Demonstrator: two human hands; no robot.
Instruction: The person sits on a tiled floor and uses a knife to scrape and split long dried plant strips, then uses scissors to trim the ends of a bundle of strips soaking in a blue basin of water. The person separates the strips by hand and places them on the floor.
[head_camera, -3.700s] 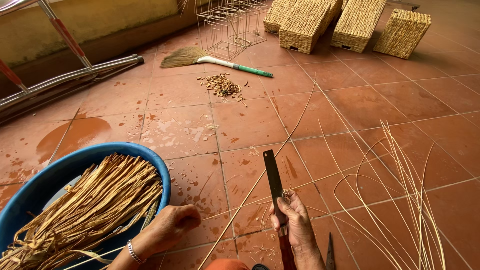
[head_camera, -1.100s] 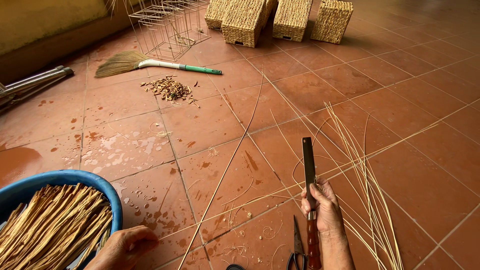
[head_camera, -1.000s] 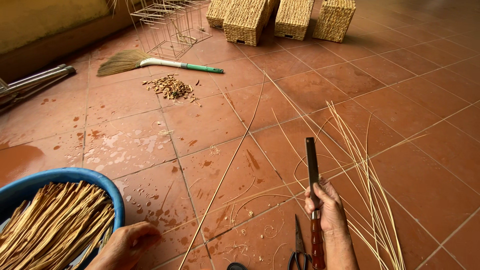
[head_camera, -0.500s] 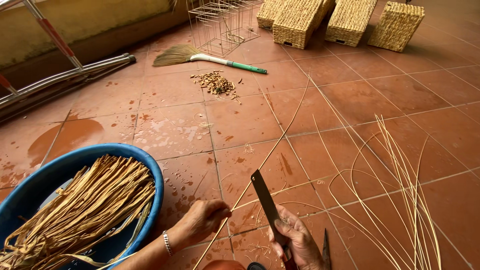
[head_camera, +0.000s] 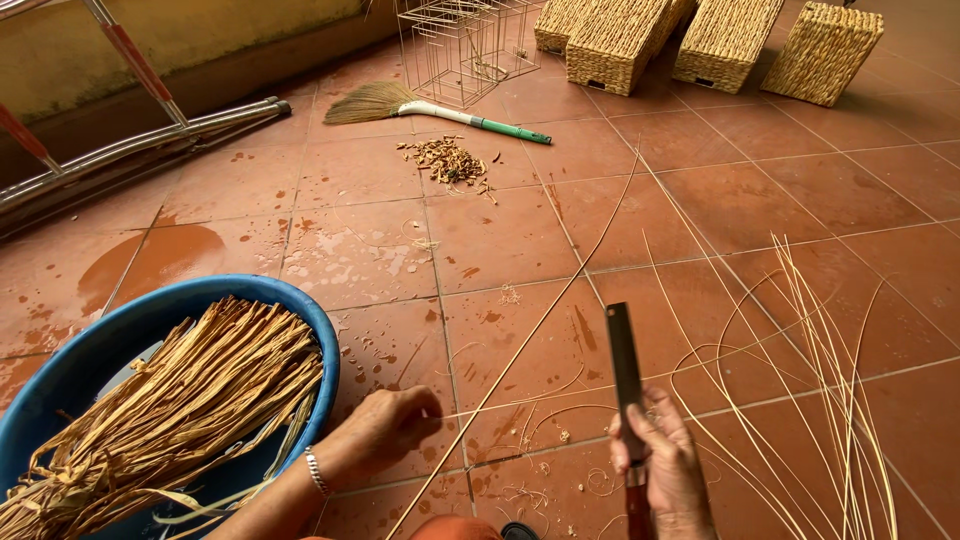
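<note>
Gripping the wooden handle of a flat-bladed knife (head_camera: 627, 385), the right hand (head_camera: 660, 465) is closed around it with the thumb laid along the dark blade, which is pointed away over the tiled floor (head_camera: 740, 200). The left hand (head_camera: 385, 432) is curled, fingertips pressed down on the floor beside a long thin cane strand (head_camera: 530, 335) that is stretched diagonally across the tiles; whether the strand is pinched cannot be told. A metal bracelet is seen on the left wrist. Just left of that hand, a blue plastic basin (head_camera: 318, 330) is filled with a bundle of flat straw-coloured fibre (head_camera: 190, 400). To the right of the knife, loose thin cane strips (head_camera: 830, 350) are fanned across the floor. Farther off, a small heap of trimmings (head_camera: 445, 160) is found near a grass broom (head_camera: 430, 105), with a wire frame (head_camera: 465, 45) and several woven baskets (head_camera: 720, 40) behind.
</note>
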